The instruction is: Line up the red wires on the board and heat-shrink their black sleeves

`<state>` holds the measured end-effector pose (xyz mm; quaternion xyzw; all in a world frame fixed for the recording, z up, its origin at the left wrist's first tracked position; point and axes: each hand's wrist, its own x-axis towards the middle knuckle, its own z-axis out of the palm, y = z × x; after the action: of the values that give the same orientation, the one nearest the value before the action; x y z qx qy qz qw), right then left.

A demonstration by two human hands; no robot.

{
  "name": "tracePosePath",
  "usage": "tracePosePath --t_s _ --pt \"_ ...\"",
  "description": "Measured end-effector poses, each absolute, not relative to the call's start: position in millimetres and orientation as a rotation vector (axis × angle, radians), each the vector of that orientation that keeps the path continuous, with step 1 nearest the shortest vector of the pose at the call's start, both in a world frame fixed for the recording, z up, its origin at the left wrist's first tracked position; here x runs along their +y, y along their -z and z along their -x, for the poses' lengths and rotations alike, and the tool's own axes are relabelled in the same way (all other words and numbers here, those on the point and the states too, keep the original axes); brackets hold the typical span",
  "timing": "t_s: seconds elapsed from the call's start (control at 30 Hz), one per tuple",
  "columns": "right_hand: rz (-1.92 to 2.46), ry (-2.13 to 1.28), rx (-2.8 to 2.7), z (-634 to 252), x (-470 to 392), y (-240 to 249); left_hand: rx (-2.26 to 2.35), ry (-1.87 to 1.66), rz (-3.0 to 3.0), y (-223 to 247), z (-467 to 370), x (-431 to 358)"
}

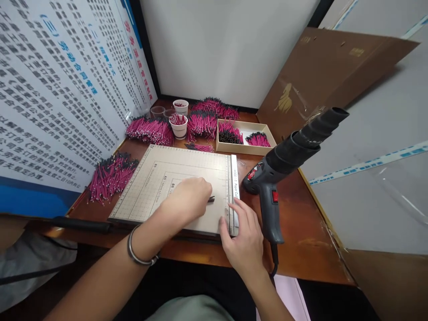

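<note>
On a glossy reddish-brown wooden table, a flat beige paper-cutter board (pixel 187 162) printed with fine grid lines and size frames lies before the person. Over its middle, the left hand (pixel 189 198), with a smooth metal bangle (pixel 135 247) at the wrist, is curled into a loose fist pinching a few slim dark strands (pixel 211 199), whose ends poke out at the fist's three o'clock; the rest is hidden by the fingers. The right hand (pixel 244 238), at the board's four o'clock, is spread and holds nothing, fingertips at the white plastic strip (pixel 235 178) along the edge. At nine o'clock sprawls a bristly heap of thin magenta wires (pixel 112 178) with black ends; at twelve stands a smooth paper cup (pixel 179 130) of similar pieces; at two, a shallow cardboard tray (pixel 245 149) holds more. A matte black heat gun (pixel 269 196) with a stepped, tubular nozzle stands at three.
</note>
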<state>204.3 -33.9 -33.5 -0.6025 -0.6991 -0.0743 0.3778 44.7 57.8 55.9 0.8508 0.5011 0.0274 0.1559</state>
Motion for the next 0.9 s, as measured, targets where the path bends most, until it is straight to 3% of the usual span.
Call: tracePosePath --t_s 0.2,0.5,0.9 --pt "1.531 0.219 -1.794 -204.7 -33.1 31.0 1.646 0.237 -2.159 -82.5 7.5 112.9" --pt "1.542 0.267 -1.795 -203.9 -30.9 29.5 2.161 0.245 -1.936 -126.9 79.2 242.6" --pt "1.561 0.314 -1.799 -204.1 -29.0 28.9 2.340 0.062 -1.995 -82.0 102.5 268.0"
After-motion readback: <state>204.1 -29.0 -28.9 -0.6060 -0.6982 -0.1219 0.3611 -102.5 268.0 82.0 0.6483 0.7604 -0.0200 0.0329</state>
